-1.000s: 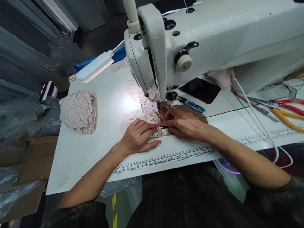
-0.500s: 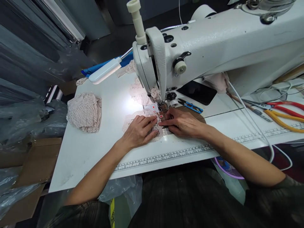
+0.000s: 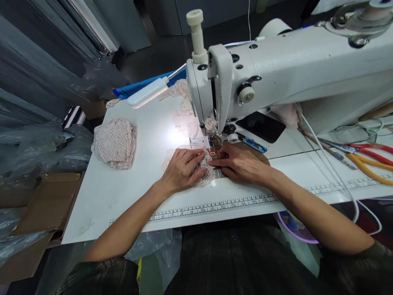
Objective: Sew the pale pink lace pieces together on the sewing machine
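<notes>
A pale pink lace piece (image 3: 172, 157) lies on the white table under the presser foot (image 3: 215, 143) of a white sewing machine (image 3: 276, 78). My left hand (image 3: 182, 170) rests flat on the lace, fingers stretched toward the needle. My right hand (image 3: 241, 164) lies just right of it, fingers extended and pressing the fabric edge down beside the foot. The fingertips of both hands nearly meet in front of the needle.
A stack of folded lace pieces (image 3: 115, 141) sits at the table's left. A lamp (image 3: 147, 92) shines over the work. Blue thread snips (image 3: 251, 143) and a black phone (image 3: 260, 127) lie behind my right hand. Red and yellow scissors (image 3: 368, 157) are at the right. A printed ruler (image 3: 215, 205) runs along the front edge.
The head camera has shifted, so the machine sits further right in view. My left hand slid forward on the lace toward the presser foot; my right hand stays pressed beside it.
</notes>
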A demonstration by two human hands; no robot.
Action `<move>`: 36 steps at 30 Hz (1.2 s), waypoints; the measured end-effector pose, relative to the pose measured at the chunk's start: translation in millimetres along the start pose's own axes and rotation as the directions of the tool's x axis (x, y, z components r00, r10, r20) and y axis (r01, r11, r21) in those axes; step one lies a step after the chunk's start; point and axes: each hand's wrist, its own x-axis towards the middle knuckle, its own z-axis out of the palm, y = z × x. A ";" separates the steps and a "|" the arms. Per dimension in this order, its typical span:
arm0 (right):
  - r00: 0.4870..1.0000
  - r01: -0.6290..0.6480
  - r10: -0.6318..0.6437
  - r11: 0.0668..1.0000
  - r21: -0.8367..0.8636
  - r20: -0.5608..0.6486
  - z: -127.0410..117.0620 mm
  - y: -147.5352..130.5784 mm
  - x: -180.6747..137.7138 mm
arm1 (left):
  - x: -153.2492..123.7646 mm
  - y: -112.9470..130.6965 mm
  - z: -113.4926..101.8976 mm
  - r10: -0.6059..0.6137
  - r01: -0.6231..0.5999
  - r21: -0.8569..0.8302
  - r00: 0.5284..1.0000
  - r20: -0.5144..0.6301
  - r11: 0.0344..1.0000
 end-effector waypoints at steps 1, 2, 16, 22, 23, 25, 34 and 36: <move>1.000 0.000 0.000 1.000 0.002 -0.004 0.3 -0.1 -0.1 | -0.3 0.4 -0.7 -0.031 0.031 -0.021 0.999 -0.020 0.999; 1.000 0.001 -0.001 1.000 0.004 -0.008 0.5 -0.2 -0.2 | -0.1 0.5 -1.3 -0.063 0.061 -0.039 0.997 -0.038 0.997; 0.988 0.074 -0.074 0.997 0.000 -0.138 10.9 2.1 -0.9 | 29.8 -57.4 -6.4 -0.177 0.121 0.251 0.961 0.214 0.960; 0.994 0.022 -0.018 0.999 0.032 -0.110 14.3 3.0 -2.0 | 19.0 -58.4 3.5 -0.213 0.207 0.282 0.977 -0.011 0.937; 0.994 0.018 -0.015 0.999 0.033 -0.109 14.0 3.0 -1.8 | 18.1 -59.5 5.1 -0.214 0.215 0.258 0.976 -0.033 0.942; 0.994 0.026 -0.023 0.999 0.032 -0.111 12.9 2.9 -0.9 | 17.4 -61.8 7.3 -0.235 0.241 0.214 0.971 -0.055 0.947; 0.991 0.049 -0.049 0.999 -0.004 -0.126 9.6 2.8 1.6 | 18.9 -71.3 4.6 -0.281 0.285 0.006 0.950 -0.139 0.959; 0.991 0.055 -0.057 0.998 -0.016 -0.125 10.2 3.6 0.6 | 18.8 -69.2 2.5 -0.344 0.351 0.005 0.920 -0.185 0.936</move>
